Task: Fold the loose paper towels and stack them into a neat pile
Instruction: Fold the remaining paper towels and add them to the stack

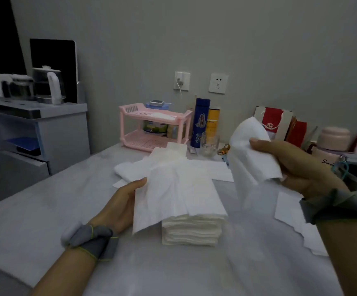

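Observation:
A pile of folded white paper towels (191, 230) stands on the table in front of me. Over it droops a loose sheet (173, 195), whose left edge my left hand (120, 201) pinches, thumb on top. My right hand (297, 165) is raised to the right of the pile and grips a second loose sheet (250, 150) that hangs down, crumpled, above the table. More loose towels (143, 167) lie spread behind the pile. Other sheets (297, 218) lie flat on the table at the right, under my right forearm.
A pink two-tier rack (152, 127), a blue bottle (200, 122), a yellow bottle (212, 122) and a glass (209, 144) stand at the back by the wall. A red gift bag (274, 122) and a pink jar (334, 137) are at the back right. A side cabinet with kettles (47, 86) is at the left.

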A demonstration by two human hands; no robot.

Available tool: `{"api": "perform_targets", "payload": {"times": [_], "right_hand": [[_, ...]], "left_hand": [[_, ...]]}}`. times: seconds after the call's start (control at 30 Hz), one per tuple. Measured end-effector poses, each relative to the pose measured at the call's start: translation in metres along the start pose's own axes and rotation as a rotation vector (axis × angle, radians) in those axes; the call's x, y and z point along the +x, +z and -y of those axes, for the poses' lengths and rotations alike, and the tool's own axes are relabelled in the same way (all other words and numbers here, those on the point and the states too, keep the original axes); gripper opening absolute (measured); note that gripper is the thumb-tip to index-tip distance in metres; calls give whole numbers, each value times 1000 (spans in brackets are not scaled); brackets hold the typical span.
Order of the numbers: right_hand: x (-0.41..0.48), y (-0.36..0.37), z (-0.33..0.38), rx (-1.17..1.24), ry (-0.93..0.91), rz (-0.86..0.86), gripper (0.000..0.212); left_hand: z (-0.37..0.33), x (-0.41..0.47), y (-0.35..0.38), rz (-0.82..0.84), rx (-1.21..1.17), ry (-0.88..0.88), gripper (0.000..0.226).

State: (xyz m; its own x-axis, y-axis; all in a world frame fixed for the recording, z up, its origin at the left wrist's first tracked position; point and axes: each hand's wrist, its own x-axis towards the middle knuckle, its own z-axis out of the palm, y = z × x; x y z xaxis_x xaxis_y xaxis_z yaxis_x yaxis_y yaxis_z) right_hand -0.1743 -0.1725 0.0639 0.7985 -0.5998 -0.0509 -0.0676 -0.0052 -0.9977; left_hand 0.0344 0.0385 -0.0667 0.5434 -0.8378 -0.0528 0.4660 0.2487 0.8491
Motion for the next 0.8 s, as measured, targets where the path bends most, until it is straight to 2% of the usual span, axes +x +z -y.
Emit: {"api": "perform_targets", "payload": {"times": [0.07,0.13,0.27,0.37,0.53,0.7,0.8], "right_hand": [[-4,12,12,111,-54,80,38],[-5,22,19,176,-87,105,31],[0,40,8,180,-98,-1,11],[5,45,-21,138,-54,-59,5],[15,44,-53,48,2,-62,11],[20,32,-54,-28,9,-39,15],[21,28,-57,-52,12,-24,17]], "left_hand": [[-2,0,-1,-30,-16,-2,44],[-3,0,-2,-40,-34,0,45],[-4,0,-4,-44,-73,5,48],[-4,1,-3,-40,-93,5,49],[-7,-3,-1,-20,-82,22,41],[-12,-8,7,-36,-31,47,31],[-21,-8,11,-30,-9,37,40]]}}
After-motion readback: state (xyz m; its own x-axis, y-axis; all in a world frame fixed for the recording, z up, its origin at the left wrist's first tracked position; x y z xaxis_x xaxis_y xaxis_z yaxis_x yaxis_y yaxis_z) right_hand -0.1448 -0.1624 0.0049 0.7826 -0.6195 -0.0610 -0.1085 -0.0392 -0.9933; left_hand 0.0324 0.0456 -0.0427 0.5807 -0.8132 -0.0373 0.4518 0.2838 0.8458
